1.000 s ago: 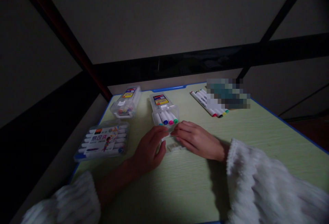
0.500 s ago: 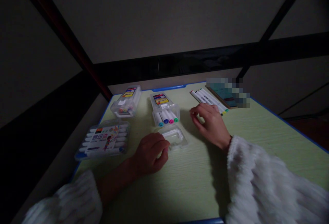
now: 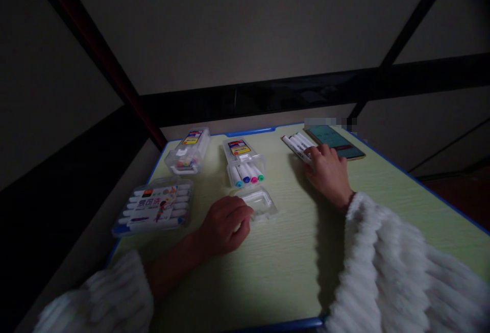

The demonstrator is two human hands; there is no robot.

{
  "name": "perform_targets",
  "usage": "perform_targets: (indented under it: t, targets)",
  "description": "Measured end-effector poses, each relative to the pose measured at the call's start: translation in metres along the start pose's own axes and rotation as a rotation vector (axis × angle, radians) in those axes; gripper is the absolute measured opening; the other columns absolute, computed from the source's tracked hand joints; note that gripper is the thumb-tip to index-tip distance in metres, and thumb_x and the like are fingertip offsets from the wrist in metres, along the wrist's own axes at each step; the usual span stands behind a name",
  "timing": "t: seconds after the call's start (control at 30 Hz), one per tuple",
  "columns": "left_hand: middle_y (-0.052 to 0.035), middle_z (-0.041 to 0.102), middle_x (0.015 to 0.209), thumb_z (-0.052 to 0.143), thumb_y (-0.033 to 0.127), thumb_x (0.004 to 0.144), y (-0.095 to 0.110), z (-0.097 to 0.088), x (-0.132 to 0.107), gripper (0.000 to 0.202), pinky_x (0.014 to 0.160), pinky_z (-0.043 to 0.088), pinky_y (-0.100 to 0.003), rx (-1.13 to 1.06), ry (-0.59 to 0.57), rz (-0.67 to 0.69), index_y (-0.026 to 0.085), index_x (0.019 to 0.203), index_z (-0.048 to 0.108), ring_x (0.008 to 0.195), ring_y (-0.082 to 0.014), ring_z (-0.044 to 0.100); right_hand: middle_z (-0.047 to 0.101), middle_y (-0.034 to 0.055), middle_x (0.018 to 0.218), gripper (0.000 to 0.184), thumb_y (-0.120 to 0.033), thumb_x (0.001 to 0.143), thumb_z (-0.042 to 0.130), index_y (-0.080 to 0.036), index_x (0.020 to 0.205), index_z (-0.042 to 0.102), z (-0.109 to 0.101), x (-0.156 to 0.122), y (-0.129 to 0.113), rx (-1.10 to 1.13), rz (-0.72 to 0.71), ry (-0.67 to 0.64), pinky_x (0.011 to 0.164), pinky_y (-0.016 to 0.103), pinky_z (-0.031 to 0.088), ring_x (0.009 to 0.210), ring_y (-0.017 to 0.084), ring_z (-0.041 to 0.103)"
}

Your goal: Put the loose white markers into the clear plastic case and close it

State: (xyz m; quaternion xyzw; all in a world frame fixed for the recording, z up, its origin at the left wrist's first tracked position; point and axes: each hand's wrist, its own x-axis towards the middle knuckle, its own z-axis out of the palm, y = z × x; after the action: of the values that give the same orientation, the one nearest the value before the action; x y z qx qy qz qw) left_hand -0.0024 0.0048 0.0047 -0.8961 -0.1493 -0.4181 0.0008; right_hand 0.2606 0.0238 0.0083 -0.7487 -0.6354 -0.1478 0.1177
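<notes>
My right hand (image 3: 327, 175) is over a row of white markers (image 3: 296, 144) at the back right. Its bent fingers are closed on the near part of the row; the fingertips and the markers' near ends are hidden. My left hand (image 3: 225, 225) rests on the table as a loose fist, with nothing visible in it. Beside its knuckles lies a clear plastic lid (image 3: 264, 205) with a handle. Behind that lid an opened clear marker case (image 3: 241, 154) shows white markers (image 3: 247, 174) with blue, pink and green ends pointing towards me.
A closed clear case (image 3: 189, 149) stands at the back left. Nearer, a flat case of markers (image 3: 155, 208) lies at the left edge. A phone (image 3: 337, 142) lies to the right of the loose markers. The pale green table (image 3: 283, 272) has a blue rim.
My right hand has moved right and slightly away from me, from beside the opened case onto the loose markers. My left hand has stayed in place.
</notes>
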Motion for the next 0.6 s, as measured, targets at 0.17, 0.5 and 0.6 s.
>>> perform_targets:
  t: [0.17,0.5,0.6]
  targets:
    - [-0.0029,0.057,0.064,0.045,0.003,0.077,0.0009,0.0008,0.0007,0.014,0.055,0.044,-0.024,0.005,0.02,0.013,0.015,0.079,0.051,0.058,-0.0132,0.051,0.054,0.0156,0.107,0.033,-0.023,0.083,0.041,-0.014,0.113,0.051,0.0028,0.0005,-0.0016,-0.054,0.054,-0.046,0.067,0.036,0.036,0.095,0.029,0.05]
    - [-0.0034,0.057,0.064,0.045,0.003,0.077,0.001,0.0005,0.0009,0.014,0.056,0.044,-0.024,0.0,0.0,0.001,0.014,0.078,0.052,0.059,-0.0135,0.051,0.053,0.0164,0.11,0.033,-0.024,0.083,0.04,-0.014,0.112,0.051,0.004,0.0004,-0.0011,-0.08,0.059,-0.05,0.064,0.036,0.035,0.097,0.031,0.049]
    - [-0.0033,0.057,0.064,0.045,0.002,0.077,0.0012,0.0,0.0013,0.014,0.055,0.044,-0.024,0.001,-0.005,0.003,0.014,0.078,0.052,0.058,-0.0133,0.05,0.053,0.0164,0.11,0.033,-0.024,0.082,0.04,-0.014,0.112,0.051,0.0037,0.0009,-0.0012,-0.071,0.062,-0.063,0.065,0.037,0.036,0.096,0.031,0.051]
